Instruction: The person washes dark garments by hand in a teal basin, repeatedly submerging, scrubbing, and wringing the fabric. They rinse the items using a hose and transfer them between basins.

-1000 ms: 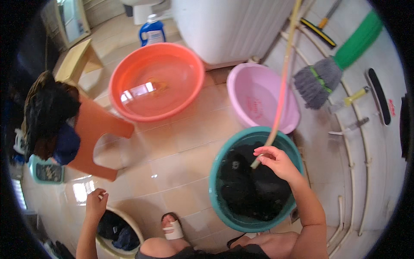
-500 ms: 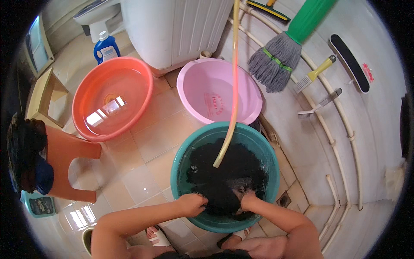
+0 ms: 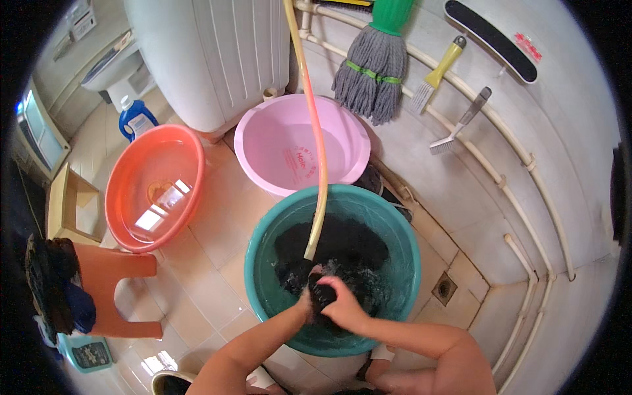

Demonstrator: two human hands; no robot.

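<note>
Black cloth bunched over the teal basin

Our right hand curls closed around it; our left hand grips its other side, fingers partly hidden. Just beyond them hangs a hose; farther ahead, a pink basin.

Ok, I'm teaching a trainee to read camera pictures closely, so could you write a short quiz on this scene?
1. Multiple choice: At which basin are the left hand and the right hand handling the dark cloth?
A) pink basin
B) teal basin
C) orange basin
2. True or false: The hose has its lower end resting on the floor tiles.
3. Fill in: The grey mop head has a ____ band around it.

Key:
1. B
2. False; its end hangs over the teal basin.
3. green
</note>
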